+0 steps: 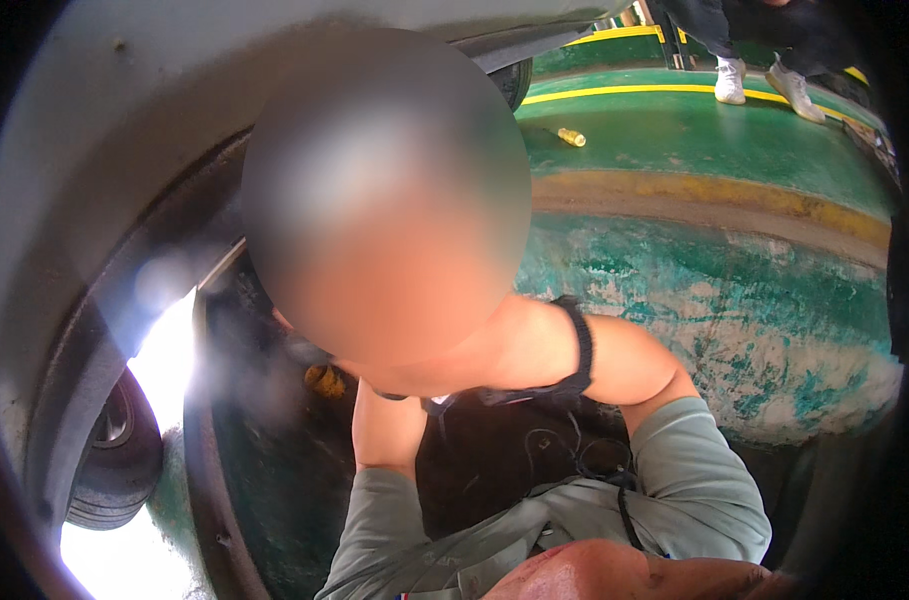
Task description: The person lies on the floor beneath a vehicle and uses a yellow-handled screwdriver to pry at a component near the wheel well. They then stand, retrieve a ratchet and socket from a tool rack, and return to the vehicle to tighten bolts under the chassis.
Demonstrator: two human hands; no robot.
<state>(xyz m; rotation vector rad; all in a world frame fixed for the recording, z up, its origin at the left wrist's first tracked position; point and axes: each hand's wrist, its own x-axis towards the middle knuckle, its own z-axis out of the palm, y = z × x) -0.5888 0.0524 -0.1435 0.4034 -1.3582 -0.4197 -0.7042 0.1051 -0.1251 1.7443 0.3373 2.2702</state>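
Observation:
Both of my arms reach up and forward beneath a grey vehicle body [104, 130]. A large round blur covers the middle of the view and hides most of both hands and whatever they touch. My left forearm [386, 435] rises from a grey-green sleeve into the blur's lower edge. From the right, my bent right forearm [624, 355], with a black strap around it, runs into the same blur. A small rusty-yellow part [324, 380] shows just left of my left forearm. Neither hand's fingers can be made out.
A tyre [124, 460] is at the left, another [515, 85] at the back. A yellow-handled screwdriver [571, 137] lies on the green floor [654, 130]. Below its yellow edge is a peeling green wall [714, 310]. A person's white shoes [731, 80] stand far right. Thin cables [584, 450] hang near my body.

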